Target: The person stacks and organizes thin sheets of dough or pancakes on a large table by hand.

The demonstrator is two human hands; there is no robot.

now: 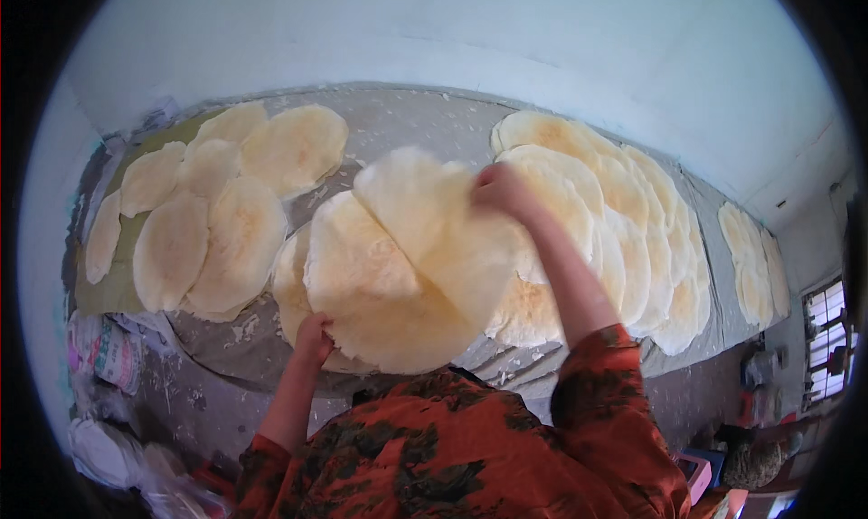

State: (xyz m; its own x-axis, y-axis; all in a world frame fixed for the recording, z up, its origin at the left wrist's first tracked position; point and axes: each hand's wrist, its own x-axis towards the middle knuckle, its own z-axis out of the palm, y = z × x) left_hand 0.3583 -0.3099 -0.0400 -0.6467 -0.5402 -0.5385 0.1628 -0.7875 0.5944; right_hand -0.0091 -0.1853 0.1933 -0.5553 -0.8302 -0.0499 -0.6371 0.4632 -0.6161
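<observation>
A large thin round flatbread spreads in front of me, with one part lifted and folded along a slanting crease. My right hand, slightly blurred, grips its raised far-right edge. At the near-left rim, my left hand pinches the bread between thumb and fingers. Beneath it, more rounds show, among them the edge of a pale flatbread on the left. To the right of my right hand lies an overlapping spread of flatbreads, several layers deep, with browned patches.
A grey cloth strewn with flakes covers the long table. Several flatbreads rest at the left, partly on a green cloth. Another pile sits far right. Printed sacks stand below left. A wall borders the back.
</observation>
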